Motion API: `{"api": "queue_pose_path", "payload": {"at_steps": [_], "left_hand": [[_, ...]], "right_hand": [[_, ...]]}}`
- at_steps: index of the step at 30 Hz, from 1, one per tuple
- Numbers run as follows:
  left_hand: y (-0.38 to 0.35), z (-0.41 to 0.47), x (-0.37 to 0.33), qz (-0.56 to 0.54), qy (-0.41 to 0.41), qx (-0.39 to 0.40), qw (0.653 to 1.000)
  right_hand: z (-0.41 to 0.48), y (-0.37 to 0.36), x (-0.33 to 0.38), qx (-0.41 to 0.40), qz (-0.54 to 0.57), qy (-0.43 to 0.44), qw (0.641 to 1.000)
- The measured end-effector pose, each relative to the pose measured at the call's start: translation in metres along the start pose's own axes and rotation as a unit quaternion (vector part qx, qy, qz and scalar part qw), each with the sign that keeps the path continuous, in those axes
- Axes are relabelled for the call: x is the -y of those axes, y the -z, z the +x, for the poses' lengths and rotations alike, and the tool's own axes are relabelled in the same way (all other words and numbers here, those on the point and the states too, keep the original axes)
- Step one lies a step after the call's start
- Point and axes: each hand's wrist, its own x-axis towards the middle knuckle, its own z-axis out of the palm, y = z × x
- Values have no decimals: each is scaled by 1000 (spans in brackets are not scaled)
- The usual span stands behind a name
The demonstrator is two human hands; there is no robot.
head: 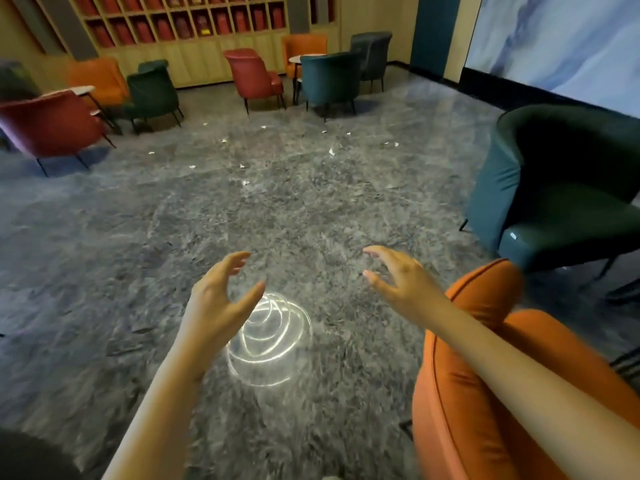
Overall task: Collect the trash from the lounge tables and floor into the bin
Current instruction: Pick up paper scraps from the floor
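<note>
Both hands reach out over the grey marbled floor (pixel 104 237) and hold nothing. The left hand (pixel 221 296) has its fingers loosely curved and parted from the thumb. The right hand (pixel 398 278) is well apart from it, palm down with its fingers relaxed in the same way. Neither touches anything.

Just below the left hand's thumb, a coiled light reflection (pixel 270 341) shines on the floor. The right forearm passes above an orange chair (pixel 485 393). A teal chair (pixel 554 209) stands beyond the right hand, off to its right.

The paper scraps (pixel 245 182) lie scattered on the floor well ahead of both hands. The nearest is straight out from the left hand, and another scrap (pixel 331 151) lies further off, between the lines of the two hands.

Far beyond the scraps are a red chair (pixel 254 76) and a small round surface (pixel 306 58) set among more chairs. Behind them a shelf unit (pixel 207 58) holds red boxes (pixel 240 19), whose markings are too blurred to read.
</note>
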Motion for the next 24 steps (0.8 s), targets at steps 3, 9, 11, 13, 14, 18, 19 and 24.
{"api": "queue_pose_path", "payload": {"at_steps": [3, 9, 11, 13, 14, 18, 19, 24], "left_hand": [[-27, 90, 4, -8, -19, 17, 1000], [-96, 251, 26, 1, -43, 82, 996], [-130, 306, 36, 4, -50, 93, 994], [-168, 363, 42, -7, -58, 100, 993], [-188, 394, 44, -16, -66, 107, 992], [-260, 522, 30, -46, -89, 150, 984], [-278, 554, 23, -51, -98, 161, 981], [-378, 700, -20, -51, -150, 224, 962]], "right_hand": [[75, 10, -24, -16, -6, -9, 1000], [209, 28, -96, -3, -18, -21, 1000], [252, 34, -134, 14, -30, -31, 999], [297, 42, -174, 20, -53, -41, 998], [321, 46, -194, 18, -63, -48, 997], [414, 75, -264, -12, -66, -92, 993], [437, 85, -281, -22, -66, -102, 992], [536, 135, -370, -67, -73, -157, 983]]}}
